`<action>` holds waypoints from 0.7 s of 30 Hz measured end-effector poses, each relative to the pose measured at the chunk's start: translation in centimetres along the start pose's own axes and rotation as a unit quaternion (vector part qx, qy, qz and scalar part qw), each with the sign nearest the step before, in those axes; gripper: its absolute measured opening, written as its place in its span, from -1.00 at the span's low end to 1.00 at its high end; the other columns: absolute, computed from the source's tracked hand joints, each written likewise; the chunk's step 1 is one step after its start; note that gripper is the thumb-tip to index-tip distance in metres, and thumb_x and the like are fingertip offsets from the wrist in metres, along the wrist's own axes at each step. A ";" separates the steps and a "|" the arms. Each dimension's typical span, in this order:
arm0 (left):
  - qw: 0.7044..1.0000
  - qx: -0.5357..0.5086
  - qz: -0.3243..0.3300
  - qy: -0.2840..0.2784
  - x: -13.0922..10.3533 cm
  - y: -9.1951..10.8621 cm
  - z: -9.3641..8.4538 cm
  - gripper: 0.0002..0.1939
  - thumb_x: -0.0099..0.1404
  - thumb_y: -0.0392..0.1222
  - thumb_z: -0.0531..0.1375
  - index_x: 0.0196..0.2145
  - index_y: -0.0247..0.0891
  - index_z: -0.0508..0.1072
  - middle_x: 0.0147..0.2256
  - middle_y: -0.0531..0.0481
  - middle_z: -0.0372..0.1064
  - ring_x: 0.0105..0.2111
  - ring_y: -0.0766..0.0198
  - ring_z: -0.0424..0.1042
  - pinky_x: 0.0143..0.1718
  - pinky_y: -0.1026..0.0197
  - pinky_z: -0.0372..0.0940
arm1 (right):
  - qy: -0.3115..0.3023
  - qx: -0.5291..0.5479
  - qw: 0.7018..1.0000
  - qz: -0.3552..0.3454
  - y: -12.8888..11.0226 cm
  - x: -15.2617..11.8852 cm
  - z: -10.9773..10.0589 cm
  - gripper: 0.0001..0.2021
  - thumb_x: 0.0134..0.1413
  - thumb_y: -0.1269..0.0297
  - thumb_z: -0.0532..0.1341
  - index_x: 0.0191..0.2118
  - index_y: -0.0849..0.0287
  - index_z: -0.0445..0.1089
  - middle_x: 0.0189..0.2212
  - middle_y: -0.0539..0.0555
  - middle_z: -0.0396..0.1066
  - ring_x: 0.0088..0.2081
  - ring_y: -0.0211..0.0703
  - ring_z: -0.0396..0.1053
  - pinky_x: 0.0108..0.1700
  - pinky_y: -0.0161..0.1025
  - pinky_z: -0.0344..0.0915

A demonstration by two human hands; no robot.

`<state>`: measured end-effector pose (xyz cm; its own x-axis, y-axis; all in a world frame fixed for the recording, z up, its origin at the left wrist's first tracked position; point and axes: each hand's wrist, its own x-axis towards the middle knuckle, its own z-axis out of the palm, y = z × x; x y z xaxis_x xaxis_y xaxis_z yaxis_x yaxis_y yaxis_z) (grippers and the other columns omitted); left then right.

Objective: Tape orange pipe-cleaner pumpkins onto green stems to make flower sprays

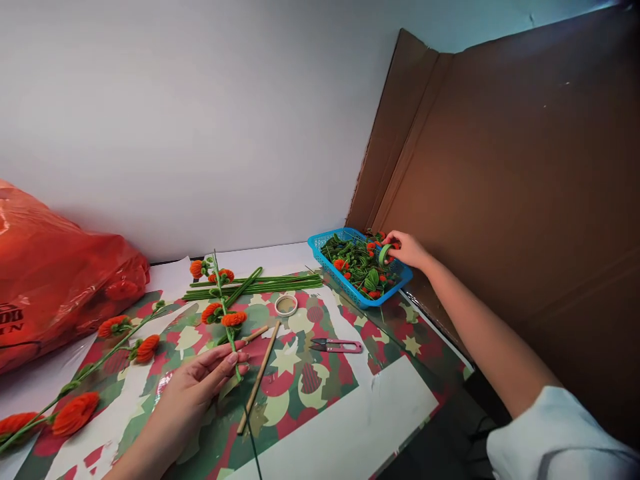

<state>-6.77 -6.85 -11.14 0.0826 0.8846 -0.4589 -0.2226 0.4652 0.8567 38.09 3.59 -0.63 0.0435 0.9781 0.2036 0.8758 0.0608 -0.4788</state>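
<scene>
We see the left hand [197, 387] low over the patterned wrapping paper [320, 380], its fingers closed lightly round the lower part of a green flower stem [226, 320]. The stem runs up and away from the fingertips, carrying orange pipe-cleaner blossoms [233, 319] just above the grip and two more at its far tip. Just to the right of the fingers lies a thin wooden stick [259, 377], slanting alongside the hand, with a shorter stick touching near the fingertips.

The right hand [407, 249] is stretched well away from the left, over the far corner of the blue plastic basket [325, 263]. Its fingers are pinched on a roll of green floral tape [385, 254], which is held over the basket's heap of green and orange pieces [357, 263]. The white sleeve [555, 433] of that arm shows at the near right.

Between the two hands lie a bundle of green wires [260, 283], a small roll of pale tape [286, 305] and pink-handled thread snips [336, 345], all apart from either grip. Left of the left hand lie finished flower stems [100, 363] with orange blooms, and beyond them a red plastic bag [60, 267]. A brown cardboard panel [525, 187] stands behind the right hand.
</scene>
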 end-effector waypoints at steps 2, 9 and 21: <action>1.000 -0.006 -0.003 0.006 -0.2 0.2 0.2 -0.58 -0.12 -0.15 0.39 -0.26 -0.24 0.45 -0.41 0.00 0.51 -0.43 0.33 0.48 -0.45 0.42 0.37 | -0.046 0.045 0.998 0.021 0.0 0.1 -0.2 -0.84 -0.22 0.41 0.23 -0.39 0.23 0.34 -0.43 0.03 0.43 -0.36 -0.19 0.36 -0.30 -0.27 0.27; 0.999 -0.015 0.007 0.029 -0.9 0.7 0.8 -0.64 -0.15 -0.27 0.40 -0.32 -0.27 0.48 -0.40 -0.02 0.51 -0.43 0.32 0.49 -0.44 0.42 0.38 | -0.112 0.171 0.975 0.083 -0.1 0.5 -1.8 -0.78 -0.32 0.31 0.33 -0.44 0.22 0.35 -0.54 0.02 0.42 -0.50 -0.24 0.36 -0.46 -0.32 0.25; 1.000 -0.006 0.013 -0.001 -0.4 0.3 0.2 -0.59 -0.13 -0.19 0.39 -0.26 -0.26 0.46 -0.39 -0.02 0.51 -0.41 0.33 0.48 -0.43 0.42 0.36 | 0.021 0.241 0.965 0.102 -1.7 -0.6 -1.4 -0.73 -0.09 0.09 0.17 -0.50 0.22 0.34 -0.50 0.08 0.40 -0.47 -0.24 0.29 -0.41 -0.29 0.18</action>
<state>-6.70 -7.00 -10.65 0.0784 0.8966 -0.4359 -0.2373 0.4415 0.8653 37.26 2.63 1.29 0.2200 0.9711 0.0930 0.5229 -0.0369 -0.8516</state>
